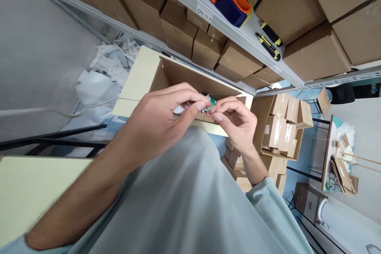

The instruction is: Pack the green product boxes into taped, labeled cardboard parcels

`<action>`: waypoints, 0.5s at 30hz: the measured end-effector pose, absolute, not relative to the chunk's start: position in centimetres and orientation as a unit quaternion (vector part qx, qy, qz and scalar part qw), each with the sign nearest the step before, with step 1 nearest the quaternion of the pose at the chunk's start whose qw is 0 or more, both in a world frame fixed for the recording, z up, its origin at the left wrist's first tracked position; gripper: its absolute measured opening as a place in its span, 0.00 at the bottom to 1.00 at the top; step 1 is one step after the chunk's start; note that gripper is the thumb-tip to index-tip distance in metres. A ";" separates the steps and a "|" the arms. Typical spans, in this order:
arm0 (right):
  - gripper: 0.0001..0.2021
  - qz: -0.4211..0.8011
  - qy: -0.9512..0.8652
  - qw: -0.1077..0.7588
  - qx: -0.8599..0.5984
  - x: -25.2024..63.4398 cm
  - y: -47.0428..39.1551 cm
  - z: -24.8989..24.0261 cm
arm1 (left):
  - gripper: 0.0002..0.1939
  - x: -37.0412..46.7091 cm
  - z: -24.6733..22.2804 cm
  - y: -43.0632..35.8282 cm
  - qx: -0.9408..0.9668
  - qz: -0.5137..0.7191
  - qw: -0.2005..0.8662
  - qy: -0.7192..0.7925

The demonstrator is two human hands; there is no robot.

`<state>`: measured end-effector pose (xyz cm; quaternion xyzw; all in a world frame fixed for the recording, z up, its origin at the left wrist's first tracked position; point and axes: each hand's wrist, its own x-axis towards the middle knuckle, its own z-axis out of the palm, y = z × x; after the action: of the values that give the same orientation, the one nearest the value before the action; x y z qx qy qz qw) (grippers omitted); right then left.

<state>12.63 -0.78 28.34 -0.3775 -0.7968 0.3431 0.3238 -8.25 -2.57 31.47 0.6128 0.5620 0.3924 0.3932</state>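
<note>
My left hand (169, 117) is closed in a pinch, thumb against fingertips, over an open cardboard box (190, 73). Facing it from the right, my right hand (236, 123) pinches too, its fingertips almost meeting those of the left. Between and just behind the fingertips shows a small green and whitish thing (212, 101), mostly hidden by the fingers. Its kind cannot be made out. The box stands on a pale yellow tabletop (137, 75), and my hands cover part of its inside.
A shelf above holds cardboard boxes (294, 4), an orange and blue tape dispenser (229, 0) and two yellow-black utility knives (269, 41). White scrap (101, 83) lies at the left, near a white cable (80, 113). Several packed boxes (281, 127) are stacked at the right.
</note>
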 end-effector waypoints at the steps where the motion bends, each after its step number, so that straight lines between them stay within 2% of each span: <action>1: 0.04 0.333 -0.804 0.318 -0.376 12.6 -0.8 28.4 | 0.14 -8.2 31.5 -2.6 0.611 0.393 0.398 0.560; 6: 0.09 0.306 -0.803 0.328 -0.392 12.6 -1.0 28.3 | 0.14 -8.2 31.6 -2.6 0.603 0.401 0.405 0.558; 10: 0.17 0.206 -0.842 0.308 -0.393 13.1 -0.6 27.8 | 0.14 -8.2 31.7 -2.6 0.603 0.396 0.412 0.557; 15: 0.17 0.080 -0.873 0.306 -0.371 14.0 -0.1 27.7 | 0.16 -8.2 31.8 -2.6 0.598 0.382 0.412 0.572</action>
<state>13.98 -0.10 27.67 -0.3712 -0.8731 0.0802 0.3058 -8.18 -2.64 31.77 0.5978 0.5720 0.3823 0.4115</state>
